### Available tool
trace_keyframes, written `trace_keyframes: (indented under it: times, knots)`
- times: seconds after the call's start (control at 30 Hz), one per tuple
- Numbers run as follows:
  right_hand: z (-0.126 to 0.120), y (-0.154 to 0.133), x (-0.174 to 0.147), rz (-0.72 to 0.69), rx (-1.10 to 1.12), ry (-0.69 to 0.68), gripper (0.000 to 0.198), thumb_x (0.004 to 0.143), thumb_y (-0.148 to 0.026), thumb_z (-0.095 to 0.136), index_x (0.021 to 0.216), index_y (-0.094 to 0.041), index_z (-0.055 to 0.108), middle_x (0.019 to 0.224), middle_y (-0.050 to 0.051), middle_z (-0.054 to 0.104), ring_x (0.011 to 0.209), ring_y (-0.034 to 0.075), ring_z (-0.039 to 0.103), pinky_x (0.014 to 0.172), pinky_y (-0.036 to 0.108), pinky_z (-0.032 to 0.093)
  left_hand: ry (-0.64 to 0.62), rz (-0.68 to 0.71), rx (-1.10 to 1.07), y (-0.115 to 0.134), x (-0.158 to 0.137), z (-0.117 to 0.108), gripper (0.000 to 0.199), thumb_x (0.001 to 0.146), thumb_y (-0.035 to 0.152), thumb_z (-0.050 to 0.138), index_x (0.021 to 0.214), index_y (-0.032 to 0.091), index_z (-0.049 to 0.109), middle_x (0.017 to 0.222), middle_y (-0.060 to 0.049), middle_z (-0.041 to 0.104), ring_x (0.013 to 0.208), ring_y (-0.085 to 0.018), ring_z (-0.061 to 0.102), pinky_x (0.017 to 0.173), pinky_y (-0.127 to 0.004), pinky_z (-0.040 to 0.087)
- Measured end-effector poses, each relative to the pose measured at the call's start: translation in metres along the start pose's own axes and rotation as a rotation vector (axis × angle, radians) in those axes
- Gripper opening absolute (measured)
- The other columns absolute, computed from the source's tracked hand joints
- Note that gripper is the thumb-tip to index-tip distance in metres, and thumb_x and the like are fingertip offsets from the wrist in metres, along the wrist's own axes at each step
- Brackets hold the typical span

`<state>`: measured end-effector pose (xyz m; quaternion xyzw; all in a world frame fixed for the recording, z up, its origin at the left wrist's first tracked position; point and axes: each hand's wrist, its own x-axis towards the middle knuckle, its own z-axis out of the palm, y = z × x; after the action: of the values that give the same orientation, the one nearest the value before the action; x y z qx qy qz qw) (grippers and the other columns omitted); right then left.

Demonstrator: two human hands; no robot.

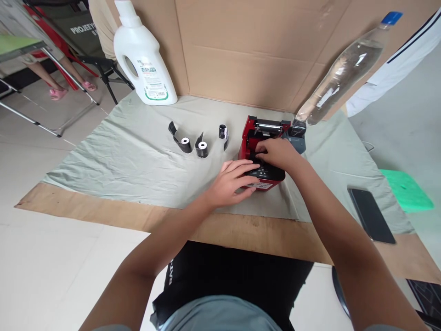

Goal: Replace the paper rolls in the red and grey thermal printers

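A small red and black printer (263, 172) stands on the cloth with its lid raised at the back. My left hand (231, 184) lies against its left front side, fingers stretched across the black top panel. My right hand (277, 152) reaches into the open compartment from the right, its fingers bent and the thumb close to them. What those fingertips hold, if anything, is hidden inside. To the left lie three small rolls with dark, partly unwound strips: one roll (186, 145), a second roll (202, 149) and a third roll (223, 132).
A white detergent bottle (146, 69) stands at the back left before a cardboard panel (241, 50). Behind the printer are a grey object (296, 138) and a tall clear bottle (344, 73). A phone (371, 215) lies right, near the wooden table edge (255, 227). Other people are nearby.
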<state>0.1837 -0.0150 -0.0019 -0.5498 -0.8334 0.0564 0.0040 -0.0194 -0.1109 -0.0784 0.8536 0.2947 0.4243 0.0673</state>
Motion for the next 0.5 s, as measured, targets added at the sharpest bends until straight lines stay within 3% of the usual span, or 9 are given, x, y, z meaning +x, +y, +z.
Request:
trace_keyframes:
  times: [0.17, 0.3, 0.4, 0.5]
  knots:
    - [0.002, -0.004, -0.001, -0.015, -0.031, -0.022, 0.021, 0.087, -0.021, 0.066, 0.099, -0.024, 0.083, 0.099, 0.009, 0.082, 0.115, 0.038, 0.064, 0.096, 0.051, 0.043, 0.041, -0.047, 0.026, -0.002, 0.001, -0.002, 0.032, 0.1, 0.036, 0.059, 0.129, 0.025, 0.069, 0.143, -0.01, 0.068, 0.137, -0.03, 0.058, 0.111, -0.048, 0.042]
    - [-0.005, 0.006, -0.02, -0.015, 0.35, 0.044, 0.025, 0.094, -0.029, 0.058, 0.099, -0.025, 0.082, 0.101, 0.005, 0.082, 0.097, 0.028, 0.071, 0.089, 0.044, 0.05, 0.007, -0.058, 0.03, -0.003, 0.003, -0.003, 0.041, 0.102, 0.038, 0.058, 0.139, 0.023, 0.064, 0.139, -0.01, 0.071, 0.136, -0.03, 0.059, 0.111, -0.048, 0.04]
    - [-0.013, 0.02, -0.034, -0.019, 0.63, 0.196, 0.025, 0.094, -0.037, 0.059, 0.09, -0.024, 0.08, 0.095, 0.005, 0.081, 0.09, 0.025, 0.072, 0.083, 0.04, 0.053, 0.016, -0.028, 0.042, -0.003, 0.003, -0.002, 0.039, 0.101, 0.037, 0.057, 0.137, 0.023, 0.065, 0.137, -0.01, 0.073, 0.131, -0.029, 0.062, 0.109, -0.047, 0.041]
    - [-0.02, 0.036, -0.037, 0.064, 0.724, 0.427, 0.023, 0.092, -0.037, 0.063, 0.076, -0.023, 0.074, 0.08, 0.005, 0.076, 0.082, 0.024, 0.069, 0.077, 0.039, 0.054, 0.032, 0.023, 0.065, -0.002, 0.002, 0.0, 0.038, 0.101, 0.035, 0.056, 0.136, 0.023, 0.066, 0.134, -0.01, 0.074, 0.126, -0.028, 0.067, 0.106, -0.046, 0.042]
